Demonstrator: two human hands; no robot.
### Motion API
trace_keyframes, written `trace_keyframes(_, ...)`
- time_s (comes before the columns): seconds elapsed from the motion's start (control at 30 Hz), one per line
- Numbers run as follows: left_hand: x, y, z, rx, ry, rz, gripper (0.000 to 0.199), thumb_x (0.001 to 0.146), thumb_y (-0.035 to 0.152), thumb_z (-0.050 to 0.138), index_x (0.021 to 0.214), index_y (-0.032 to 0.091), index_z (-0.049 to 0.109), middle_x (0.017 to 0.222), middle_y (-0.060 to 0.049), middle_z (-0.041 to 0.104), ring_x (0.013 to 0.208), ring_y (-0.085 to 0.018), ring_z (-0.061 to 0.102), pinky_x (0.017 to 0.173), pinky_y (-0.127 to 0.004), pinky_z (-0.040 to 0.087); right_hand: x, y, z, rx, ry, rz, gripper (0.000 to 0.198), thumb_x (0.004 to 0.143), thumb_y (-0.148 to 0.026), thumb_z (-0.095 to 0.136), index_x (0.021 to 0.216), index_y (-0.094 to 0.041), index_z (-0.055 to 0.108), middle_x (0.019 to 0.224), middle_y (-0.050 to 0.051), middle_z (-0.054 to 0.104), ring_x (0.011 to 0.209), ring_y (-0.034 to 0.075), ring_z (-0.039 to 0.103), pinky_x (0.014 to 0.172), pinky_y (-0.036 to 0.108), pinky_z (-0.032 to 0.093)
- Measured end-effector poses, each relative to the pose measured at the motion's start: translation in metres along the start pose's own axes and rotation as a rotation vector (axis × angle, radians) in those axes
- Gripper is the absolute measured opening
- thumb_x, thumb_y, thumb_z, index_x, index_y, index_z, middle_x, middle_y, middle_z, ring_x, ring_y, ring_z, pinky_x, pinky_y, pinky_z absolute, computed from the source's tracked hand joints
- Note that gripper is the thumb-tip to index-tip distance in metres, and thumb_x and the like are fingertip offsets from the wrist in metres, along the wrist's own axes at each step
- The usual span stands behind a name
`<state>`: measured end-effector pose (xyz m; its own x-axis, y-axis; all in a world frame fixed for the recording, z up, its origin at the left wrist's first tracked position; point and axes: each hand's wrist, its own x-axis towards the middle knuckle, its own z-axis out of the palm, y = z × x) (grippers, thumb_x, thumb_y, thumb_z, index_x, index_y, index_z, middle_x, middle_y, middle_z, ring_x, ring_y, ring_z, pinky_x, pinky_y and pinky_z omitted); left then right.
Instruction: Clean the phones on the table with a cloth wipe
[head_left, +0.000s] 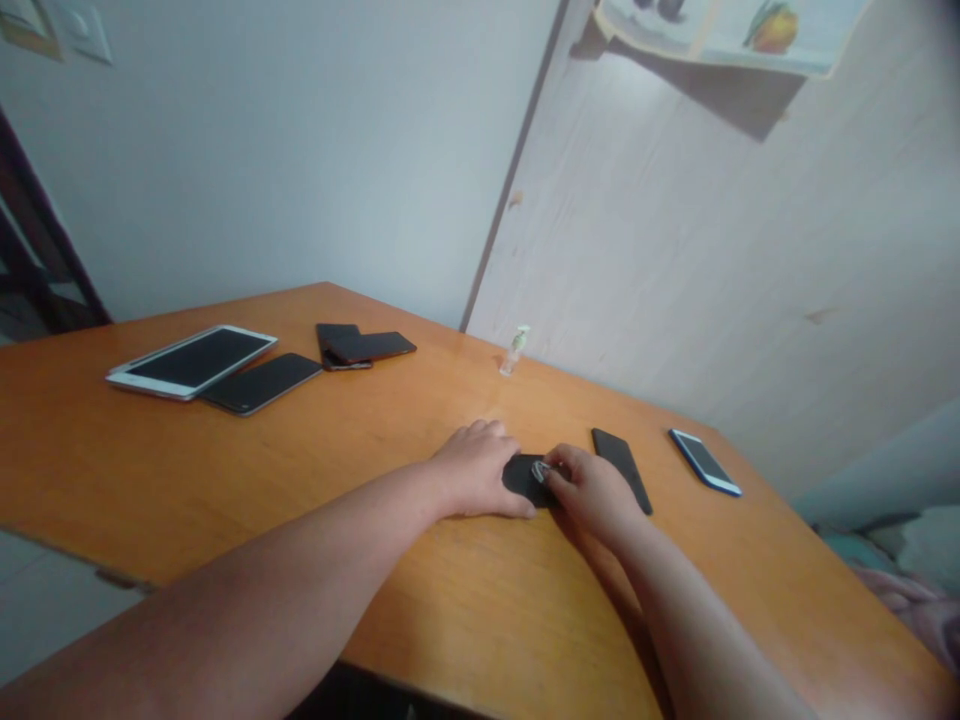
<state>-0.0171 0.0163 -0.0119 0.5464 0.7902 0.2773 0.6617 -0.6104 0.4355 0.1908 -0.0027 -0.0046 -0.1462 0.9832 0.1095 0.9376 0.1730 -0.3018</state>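
Room leftward — dark phone (624, 465) beside right hand (598, 492)

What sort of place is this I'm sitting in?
Likely a room in a home, though I can't say which one. There's a wooden table set by a plain wall, a fruit picture hanging above, and crumpled cloth, perhaps bedding, beyond the table's right edge.

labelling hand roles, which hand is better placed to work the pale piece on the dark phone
Probably the right hand: its fingers pinch the pale piece; the left hand holds the phone.
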Motion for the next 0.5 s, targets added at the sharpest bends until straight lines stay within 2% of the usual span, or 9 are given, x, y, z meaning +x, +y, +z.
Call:
trace_keyframes(0.17, 0.0, -0.001, 0.001, 0.025, -0.008, 0.001, 0.065, 0.058, 0.07, 0.072, 0.104, 0.024, 0.068, 0.099, -0.009, 0.058, 0.095, -0.031, 0.055, 0.079, -0.038, 0.042, -0.006, -0.003, -0.003, 0.018, -0.08, -0.041, 0.009, 0.084, -0.027, 0.057, 0.079, -0.022, 0.062, 0.073, 0.001, 0.066, 0.068, 0.016, 0.058, 0.063, 0.026, 0.035)
trace_keyframes(0.3, 0.0, -0.002, 0.002, 0.029, -0.015, 0.001, 0.066, 0.059, 0.071, 0.071, 0.105, 0.024, 0.068, 0.1, -0.009, 0.058, 0.098, -0.031, 0.054, 0.082, -0.039, 0.043, -0.003, -0.004, 0.001, 0.008, -0.027, -0.065, 0.012, 0.087, -0.032, 0.057, 0.086, -0.022, 0.064, 0.086, 0.003, 0.066, 0.077, 0.017, 0.059, 0.066, 0.026, 0.037)
trace_keyframes(0.4, 0.0, -0.001, 0.0, 0.059, -0.045, 0.003, 0.066, 0.061, 0.072, 0.069, 0.107, 0.024, 0.066, 0.102, -0.008, 0.057, 0.099, -0.03, 0.053, 0.083, -0.038, 0.043, 0.0, -0.003, -0.002, -0.077, 0.016, -0.027, 0.012, 0.086, -0.025, 0.055, 0.091, -0.022, 0.066, 0.091, 0.005, 0.064, 0.079, 0.017, 0.058, 0.067, 0.026, 0.037)
trace_keyframes(0.5, 0.0, 0.0, -0.002, 0.078, -0.062, -0.004, 0.068, 0.061, 0.073, 0.067, 0.109, 0.025, 0.065, 0.103, -0.008, 0.057, 0.099, -0.03, 0.053, 0.082, -0.038, 0.043, -0.003, -0.003, -0.01, -0.156, -0.026, -0.003, 0.012, 0.08, -0.018, 0.056, 0.084, -0.02, 0.067, 0.087, 0.005, 0.063, 0.079, 0.018, 0.058, 0.068, 0.027, 0.037)
